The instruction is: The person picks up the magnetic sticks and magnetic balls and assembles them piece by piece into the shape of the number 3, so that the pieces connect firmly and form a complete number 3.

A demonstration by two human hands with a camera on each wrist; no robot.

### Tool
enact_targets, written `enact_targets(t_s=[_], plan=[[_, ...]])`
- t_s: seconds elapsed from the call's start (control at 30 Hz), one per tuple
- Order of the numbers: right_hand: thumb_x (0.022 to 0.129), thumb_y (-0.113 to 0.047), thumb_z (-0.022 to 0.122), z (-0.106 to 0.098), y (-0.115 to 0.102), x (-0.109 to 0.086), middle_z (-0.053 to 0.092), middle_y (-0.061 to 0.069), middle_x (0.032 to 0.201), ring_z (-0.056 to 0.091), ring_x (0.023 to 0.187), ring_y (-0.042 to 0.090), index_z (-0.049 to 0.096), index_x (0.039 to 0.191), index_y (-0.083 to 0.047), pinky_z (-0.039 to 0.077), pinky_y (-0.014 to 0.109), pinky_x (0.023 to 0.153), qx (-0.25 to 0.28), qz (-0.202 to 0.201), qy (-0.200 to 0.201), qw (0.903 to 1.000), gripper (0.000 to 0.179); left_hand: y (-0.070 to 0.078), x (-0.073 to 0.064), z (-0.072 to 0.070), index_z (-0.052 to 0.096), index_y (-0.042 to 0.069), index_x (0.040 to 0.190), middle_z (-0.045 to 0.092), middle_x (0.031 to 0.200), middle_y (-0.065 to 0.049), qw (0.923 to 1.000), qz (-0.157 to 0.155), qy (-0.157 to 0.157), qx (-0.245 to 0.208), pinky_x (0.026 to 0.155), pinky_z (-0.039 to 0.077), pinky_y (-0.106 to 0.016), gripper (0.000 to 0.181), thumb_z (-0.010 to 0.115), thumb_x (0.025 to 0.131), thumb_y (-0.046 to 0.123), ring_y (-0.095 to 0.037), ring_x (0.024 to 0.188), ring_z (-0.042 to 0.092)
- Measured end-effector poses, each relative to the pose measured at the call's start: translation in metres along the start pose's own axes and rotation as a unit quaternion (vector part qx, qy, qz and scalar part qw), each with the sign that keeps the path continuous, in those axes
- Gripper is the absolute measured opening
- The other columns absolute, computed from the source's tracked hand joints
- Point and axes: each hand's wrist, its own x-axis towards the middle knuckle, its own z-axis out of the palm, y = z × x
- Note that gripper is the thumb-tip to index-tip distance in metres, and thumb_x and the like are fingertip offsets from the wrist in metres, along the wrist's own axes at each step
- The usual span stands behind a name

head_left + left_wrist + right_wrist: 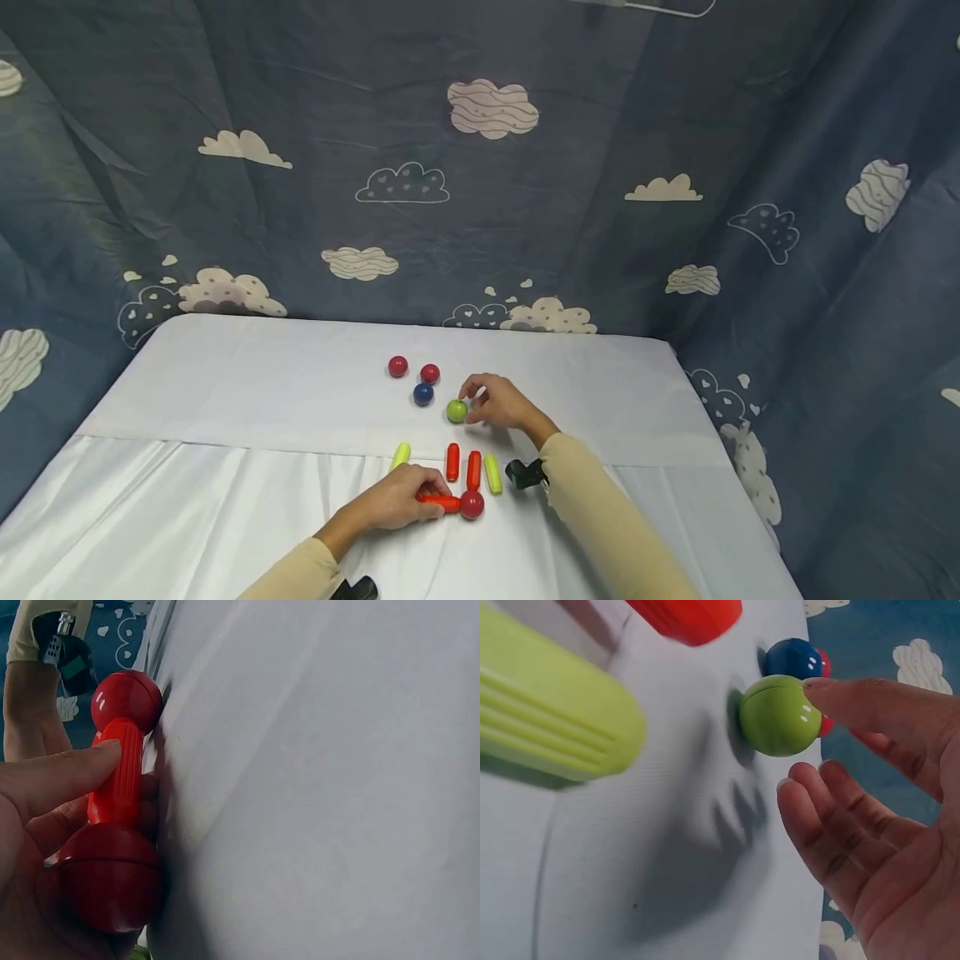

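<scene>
Touching the green ball point(457, 410) with relaxed fingers, the right hand point(501, 403) is risking rolling it away; the left hand point(397, 500) is gripping a red rod point(442, 502).

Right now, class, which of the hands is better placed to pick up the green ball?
Right. The right hand already touches the green ball with a fingertip, while the left hand grips a red rod.

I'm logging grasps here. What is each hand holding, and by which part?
The left hand grips a red rod by its shaft, a red ball at each end. The right hand holds nothing; one fingertip touches the green ball.
</scene>
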Motion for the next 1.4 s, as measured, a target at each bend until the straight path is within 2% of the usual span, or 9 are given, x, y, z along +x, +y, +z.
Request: enact_targets(t_s=[0.23, 0.53, 1.03, 1.23, 1.4], plan=[[0.072, -0.004, 0.082, 0.0, 0.001, 0.011, 0.057, 0.007, 0.102, 0.056, 0.08, 0.018, 0.061, 0.101, -0.012, 0.049, 0.028, 0.068, -0.022, -0.013, -0.023, 0.9994, 0.037, 0.0, 0.0, 0.001, 0.067, 0.012, 0.091, 0.059, 0.083, 0.008, 0.9999, 0.005, 0.005, 0.012, 0.07, 0.042, -0.024, 0.012, 0.074, 0.082, 0.011, -0.004, 0.075, 0.05], [0.073, -0.004, 0.082, 0.003, 0.006, 0.02, 0.061, 0.004, 0.099, 0.054, 0.083, 0.018, 0.063, 0.106, -0.013, 0.047, 0.029, 0.076, -0.019, -0.005, -0.064, 0.9977, 0.039, 0.001, 0.0, 0.002, 0.068, 0.013, 0.092, 0.059, 0.083, 0.01, 0.9998, 0.002, 0.001, 0.02, 0.071, 0.042, -0.024, 0.013, 0.075, 0.081, 0.011, -0.004, 0.076, 0.049], [0.073, -0.008, 0.083, 0.01, 0.011, 0.026, 0.061, 0.001, 0.096, 0.053, 0.083, 0.016, 0.066, 0.104, -0.013, 0.046, 0.028, 0.078, -0.044, -0.003, -0.062, 0.9971, 0.036, 0.002, 0.0, 0.002, 0.068, 0.012, 0.091, 0.059, 0.082, 0.009, 0.9998, -0.007, 0.003, 0.019, 0.071, 0.041, -0.025, 0.012, 0.074, 0.081, 0.01, -0.005, 0.075, 0.048], [0.073, -0.01, 0.084, 0.008, 0.014, 0.022, 0.062, 0.004, 0.1, 0.055, 0.084, 0.016, 0.061, 0.105, -0.011, 0.047, 0.028, 0.079, -0.02, -0.011, -0.043, 0.9988, 0.039, 0.001, 0.001, 0.001, 0.068, 0.011, 0.092, 0.06, 0.082, 0.008, 0.9998, -0.007, 0.005, 0.019, 0.071, 0.042, -0.025, 0.012, 0.074, 0.081, 0.01, -0.005, 0.075, 0.049], [0.077, -0.007, 0.08, 0.005, 0.017, 0.015, 0.06, 0.007, 0.104, 0.057, 0.084, 0.018, 0.061, 0.107, -0.01, 0.051, 0.03, 0.075, 0.033, -0.007, -0.046, 0.9983, 0.036, 0.001, 0.002, 0.001, 0.068, 0.011, 0.092, 0.06, 0.083, 0.008, 0.9998, -0.011, 0.005, 0.017, 0.071, 0.042, -0.025, 0.012, 0.074, 0.082, 0.01, -0.005, 0.076, 0.049]])
